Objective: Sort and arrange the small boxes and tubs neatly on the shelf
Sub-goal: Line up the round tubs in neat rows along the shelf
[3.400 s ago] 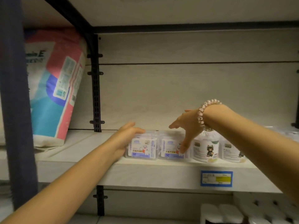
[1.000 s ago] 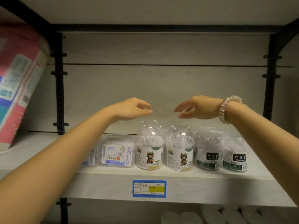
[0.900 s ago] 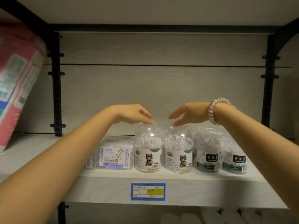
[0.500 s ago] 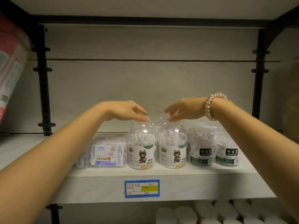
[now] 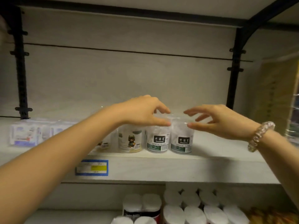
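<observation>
Two clear tubs with green "dental floss" labels stand side by side on the shelf (image 5: pixel 178 168), the left tub (image 5: pixel 157 141) and the right tub (image 5: pixel 182 143). My left hand (image 5: pixel 142 110) reaches over the row, thumb and fingers curled around the clear lid of the left tub. My right hand (image 5: pixel 223 122) hovers by the top of the right tub with its fingers spread, thumb near the rim. To the left is a cat-label tub (image 5: pixel 130 139); another one (image 5: pixel 103 144) is mostly hidden behind my forearm. Flat clear boxes (image 5: pixel 24 135) lie at the far left.
A blue and yellow price tag (image 5: pixel 91 167) is on the shelf's front edge. Black uprights (image 5: pixel 234 70) stand against the back panel. White rolls (image 5: pixel 194 210) fill the shelf below. Bare shelf lies to the right of the tubs. A bead bracelet (image 5: pixel 258 136) is on my right wrist.
Both hands have moved right, from above the cat-label tubs to the two green-label tubs, and lowered onto their tops. The view has shifted right as well.
</observation>
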